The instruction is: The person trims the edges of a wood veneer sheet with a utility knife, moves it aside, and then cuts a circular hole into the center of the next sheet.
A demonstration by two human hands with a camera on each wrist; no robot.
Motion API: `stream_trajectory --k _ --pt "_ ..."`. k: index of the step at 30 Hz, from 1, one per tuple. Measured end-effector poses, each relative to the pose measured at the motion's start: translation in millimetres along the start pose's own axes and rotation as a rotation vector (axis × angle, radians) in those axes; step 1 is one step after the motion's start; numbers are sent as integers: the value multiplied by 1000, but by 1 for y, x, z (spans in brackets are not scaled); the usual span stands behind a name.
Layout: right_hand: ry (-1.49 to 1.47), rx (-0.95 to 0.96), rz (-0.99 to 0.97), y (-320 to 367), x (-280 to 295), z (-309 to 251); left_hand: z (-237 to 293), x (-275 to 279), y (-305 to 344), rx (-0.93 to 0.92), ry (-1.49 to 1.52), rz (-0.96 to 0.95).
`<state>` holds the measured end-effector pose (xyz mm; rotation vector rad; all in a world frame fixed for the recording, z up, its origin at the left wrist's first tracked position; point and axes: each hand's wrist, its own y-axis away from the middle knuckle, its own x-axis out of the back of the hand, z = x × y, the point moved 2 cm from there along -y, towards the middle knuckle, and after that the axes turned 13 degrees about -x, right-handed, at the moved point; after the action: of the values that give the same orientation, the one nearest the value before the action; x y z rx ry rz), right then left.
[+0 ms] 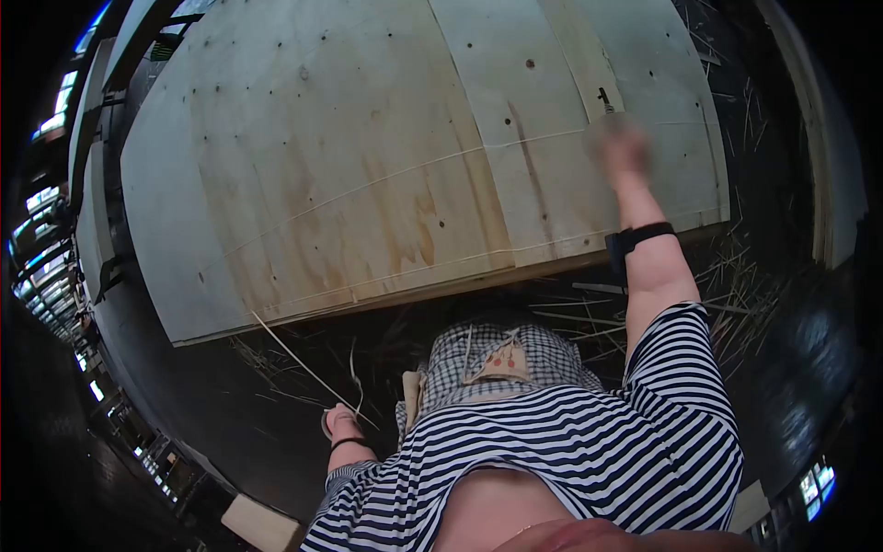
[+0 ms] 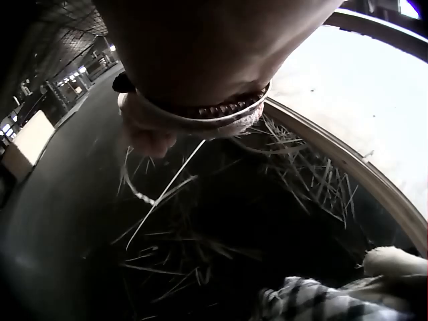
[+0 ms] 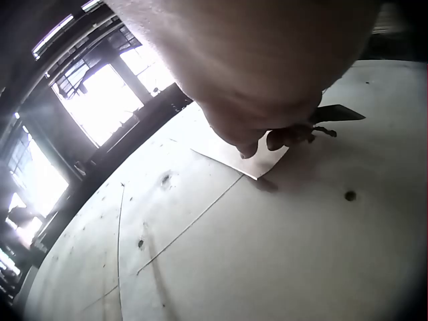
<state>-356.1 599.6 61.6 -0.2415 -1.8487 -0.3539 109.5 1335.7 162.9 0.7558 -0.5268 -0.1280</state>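
Observation:
A broad sheet of pale wood veneer (image 1: 349, 166) dotted with knots lies in front of me. My right hand (image 1: 621, 147), blurred in the head view, is over its right part. In the right wrist view that hand's fingers curl round what looks like a knife (image 3: 340, 113) with a dark pointed end; its grip is mostly hidden. A pale flat slip of veneer (image 3: 247, 164) shows under those fingers. Low at my left side, my left hand (image 1: 342, 423) holds a thin curling wood strip (image 2: 137, 194). A longer straight strip (image 1: 299, 351) slants past it from the sheet's front edge.
Thin wood offcuts (image 2: 321, 174) litter the dark floor (image 1: 248, 432) below the sheet and along its right side. A pale block (image 1: 260, 523) stands at the lower left. Tall panels (image 1: 814, 138) rise at the right. Bright windows (image 3: 100, 100) line the hall.

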Motion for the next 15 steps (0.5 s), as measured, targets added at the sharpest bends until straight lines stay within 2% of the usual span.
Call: stream_trajectory --k 1,2,3,4,5,7,9,10,12,13,14,15 --pt "-16 14 -1 -7 5 -16 3 -15 -4 670 -71 261" --pt "67 -105 -116 -12 11 -30 9 -27 0 1344 -130 517" --pt "154 -226 -231 -13 13 -40 23 -22 -7 1204 -210 420" --pt "132 -260 -187 -12 14 -47 49 -11 -19 1061 -289 319" --pt "133 -258 -186 -17 9 -45 61 -5 -33 1016 -307 354" --pt "49 13 -402 -30 -23 -35 94 10 -69 944 -263 388" --pt "-503 39 -530 -13 -38 -36 88 15 -105 754 -269 542" --pt "-672 -92 -687 3 -36 -39 85 19 -126 670 -241 605" --pt "-852 -152 -904 53 -11 -61 105 40 -176 564 -228 615" --pt "-876 -127 -955 82 -8 -75 116 54 -201 539 -230 598" --pt "-900 -101 -1009 102 -7 -88 120 66 -225 411 -181 667" --pt "-691 -102 -1141 117 -19 -94 128 82 -249 347 -180 693"
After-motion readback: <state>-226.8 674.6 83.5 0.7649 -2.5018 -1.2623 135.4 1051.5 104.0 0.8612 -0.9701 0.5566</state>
